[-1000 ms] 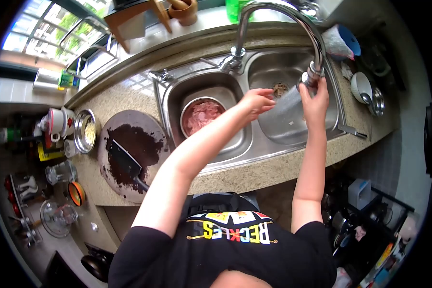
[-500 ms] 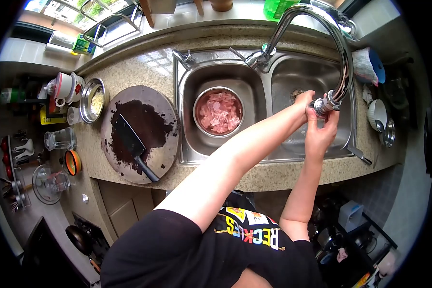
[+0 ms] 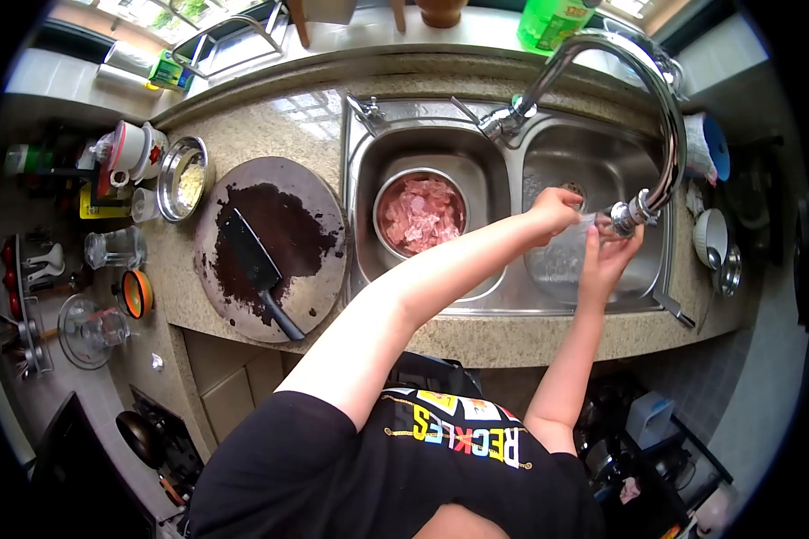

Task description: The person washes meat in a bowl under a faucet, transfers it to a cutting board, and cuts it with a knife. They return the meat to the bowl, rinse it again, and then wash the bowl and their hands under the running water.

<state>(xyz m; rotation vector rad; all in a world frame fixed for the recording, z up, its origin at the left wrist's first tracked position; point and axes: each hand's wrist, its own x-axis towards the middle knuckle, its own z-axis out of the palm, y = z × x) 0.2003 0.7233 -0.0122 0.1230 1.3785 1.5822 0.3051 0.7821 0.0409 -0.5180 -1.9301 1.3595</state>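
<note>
My right hand (image 3: 611,260) is closed round the spray head (image 3: 622,218) at the end of the curved chrome tap (image 3: 670,108), over the right basin (image 3: 548,265). Water leaves the head towards the left. Beside that stream is my left hand (image 3: 555,214), its fingers loosely bent and apart, with nothing visible in them. In the left basin (image 3: 485,171), a round metal bowl (image 3: 379,211) holds raw pink meat (image 3: 422,214). The drain of the right basin lies partly behind my left hand.
Left of the sink, a dark-bladed cleaver (image 3: 253,259) rests on a stained round board (image 3: 319,193). A metal bowl of chopped pale food (image 3: 189,184) stands behind it. On the right are a white bowl (image 3: 712,235) and a knife (image 3: 674,308). A green bottle (image 3: 548,25) stands behind the tap.
The view has shifted, so the sink sits further right. My left hand moved up to the spray head, then drew back left a little. My right hand has kept hold of the head.
</note>
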